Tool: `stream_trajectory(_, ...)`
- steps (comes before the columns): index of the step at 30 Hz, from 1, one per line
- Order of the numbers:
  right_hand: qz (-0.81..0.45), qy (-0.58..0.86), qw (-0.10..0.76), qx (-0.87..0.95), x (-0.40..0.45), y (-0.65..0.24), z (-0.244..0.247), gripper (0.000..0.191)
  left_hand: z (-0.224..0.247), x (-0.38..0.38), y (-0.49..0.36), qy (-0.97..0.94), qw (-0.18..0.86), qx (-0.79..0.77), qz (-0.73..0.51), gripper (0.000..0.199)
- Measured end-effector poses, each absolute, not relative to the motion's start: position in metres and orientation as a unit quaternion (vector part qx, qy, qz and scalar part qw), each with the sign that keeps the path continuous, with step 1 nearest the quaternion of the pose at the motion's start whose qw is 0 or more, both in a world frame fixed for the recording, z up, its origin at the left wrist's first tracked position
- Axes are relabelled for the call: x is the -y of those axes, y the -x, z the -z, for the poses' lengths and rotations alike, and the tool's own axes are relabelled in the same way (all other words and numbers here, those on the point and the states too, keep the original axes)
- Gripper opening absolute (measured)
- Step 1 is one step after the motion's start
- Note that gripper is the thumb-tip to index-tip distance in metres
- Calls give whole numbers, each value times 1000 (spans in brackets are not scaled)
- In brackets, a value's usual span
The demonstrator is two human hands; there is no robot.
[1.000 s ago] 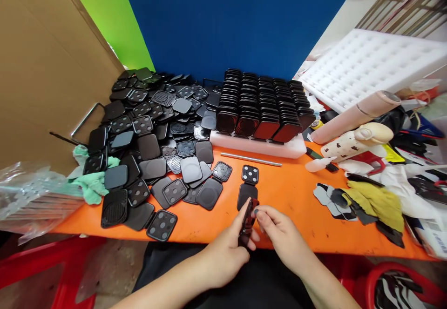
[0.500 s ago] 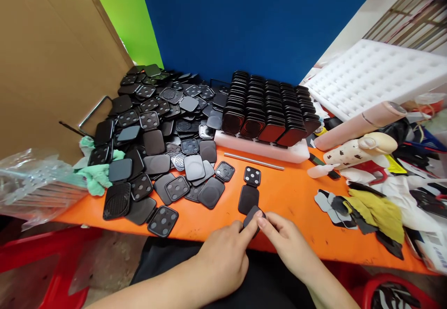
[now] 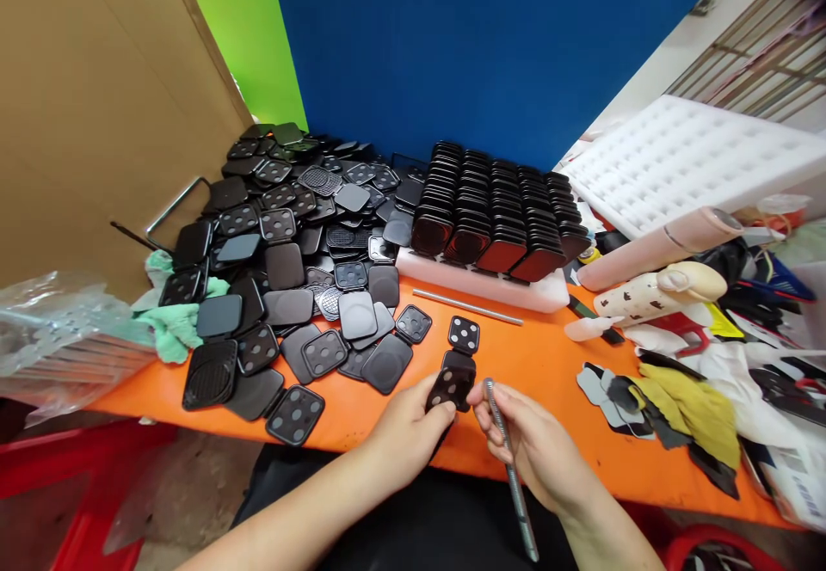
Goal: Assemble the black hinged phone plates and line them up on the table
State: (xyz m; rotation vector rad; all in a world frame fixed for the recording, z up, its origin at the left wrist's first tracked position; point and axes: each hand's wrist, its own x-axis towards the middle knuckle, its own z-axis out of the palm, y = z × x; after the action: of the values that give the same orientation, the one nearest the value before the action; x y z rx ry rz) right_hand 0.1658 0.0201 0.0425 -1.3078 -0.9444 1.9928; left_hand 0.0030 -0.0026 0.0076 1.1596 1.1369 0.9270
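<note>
My left hand (image 3: 406,429) is closed around a black hinged square case (image 3: 453,383), thumb on its near edge. Round spots show on the face turned up towards me. Between the fingers of my right hand (image 3: 535,442) is a metal threaded rod (image 3: 514,487), slanting down towards my lap, its upper end close to the held case. Just beyond my left hand, an opened black case (image 3: 464,334) lies on the orange table, its lower half partly covered by the held one. A second metal rod (image 3: 468,307) rests crosswise farther back.
Loose black cases (image 3: 284,266) are heaped on the left. Rows of black cases (image 3: 487,210) stand in a white foam tray (image 3: 483,285) at the back. Bottles (image 3: 658,248), a yellow glove (image 3: 690,408) and white foam (image 3: 697,158) are on the right. A clear bag (image 3: 70,347) lies far left.
The dark piece pinched by both hands has given way to a spotted case face in my left hand. My hands have parted, and a rod now shows in my right.
</note>
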Motion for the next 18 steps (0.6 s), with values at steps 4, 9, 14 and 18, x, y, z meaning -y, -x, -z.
stream_trajectory(4, -734, 483, 217, 426, -21, -165, -44, 38, -23, 8, 4, -615, 488, -483, -389, 49)
stream_trajectory(9, -769, 463, 165, 408, -21, -171, -44, 35, -32, 11, 11, -723, 395, -467, -322, 63)
stream_trajectory(14, -841, 431, 171, 280, -23, -173, -43, 28, -34, 13, 14, -748, 391, -446, -299, 66)
stream_trajectory(18, -842, 448, 203, 220, -24, -167, -37, 31, -28, 16, 12, -742, 378, -452, -320, 70)
